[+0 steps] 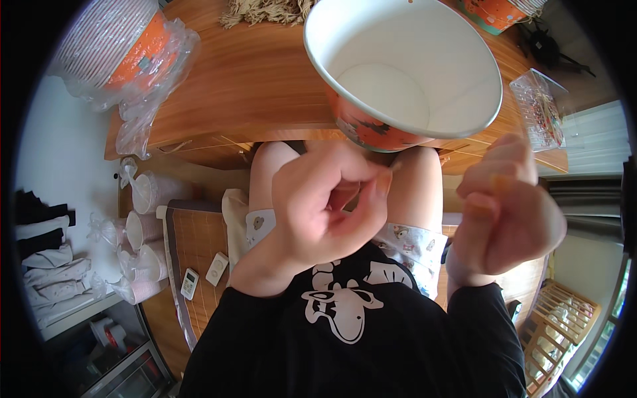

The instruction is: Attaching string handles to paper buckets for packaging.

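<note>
Head: left hand [325,205] under paper bucket [405,66]

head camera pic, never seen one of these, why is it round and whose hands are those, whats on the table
This is a single picture from a wide fisheye camera worn on a person's head and looking down, so the view is round and straight edges bend near the rim. No machine is involved: both hands belong to the wearer, who is sitting at a wooden table. The left hand has its fingers curled in front of the lap; whether it holds anything is hard to tell. The right hand is blurred and loosely closed. Just above them an empty white paper bowl with an orange patterned outside sits at the table edge. On the table there is also a plastic-wrapped stack of similar bowls at far left, a pile of pale fibres at the top, and a clear plastic box on the right.
</note>
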Motion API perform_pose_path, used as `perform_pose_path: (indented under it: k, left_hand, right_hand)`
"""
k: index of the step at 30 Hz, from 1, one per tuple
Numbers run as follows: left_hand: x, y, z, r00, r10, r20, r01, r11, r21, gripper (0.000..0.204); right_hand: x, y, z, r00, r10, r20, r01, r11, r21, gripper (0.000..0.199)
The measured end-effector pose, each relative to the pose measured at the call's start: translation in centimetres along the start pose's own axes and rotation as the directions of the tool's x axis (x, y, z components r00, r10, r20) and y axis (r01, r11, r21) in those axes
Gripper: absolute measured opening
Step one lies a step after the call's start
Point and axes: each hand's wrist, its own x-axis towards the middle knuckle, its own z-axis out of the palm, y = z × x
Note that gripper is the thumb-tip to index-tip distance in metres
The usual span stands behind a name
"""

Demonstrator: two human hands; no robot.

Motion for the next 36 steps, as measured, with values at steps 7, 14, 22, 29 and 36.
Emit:
perform_pose_path:
  k: [7,14,22,29,36]
  left_hand:
    - [1.1,-0.3,1.5,0.992,-0.090,-0.089,0.080,0.991,-0.110,0.016]
    - [1.4,-0.9,2.3,0.988,-0.027,-0.152,0.009,0.993,-0.118,0.015]
    - [1.4,-1.1,2.2,0.977,-0.011,-0.211,0.006,1.000,-0.021,0.020]
    - [2.2,-0.4,2.9,0.982,-0.015,-0.187,0.006,0.999,-0.048,0.018]
    - [1.8,-1.1,2.9,0.987,-0.048,-0.153,0.028,0.991,-0.128,0.017]
  right_hand:
    - [1.6,0.6,-1.0,0.999,0.011,0.046,-0.006,0.995,-0.096,0.023]
    - [3.1,0.9,-0.3,1.000,-0.006,-0.012,0.005,0.995,-0.097,0.020]
    - [7.7,3.5,-0.7,0.896,0.100,0.434,-0.191,0.966,0.172,0.031]
    - [11.7,6.0,-1.3,0.519,-0.001,0.855,-0.432,0.863,0.263,0.034]
    - [10.9,5.4,-1.2,0.634,-0.061,0.771,-0.287,0.907,0.308,0.031]
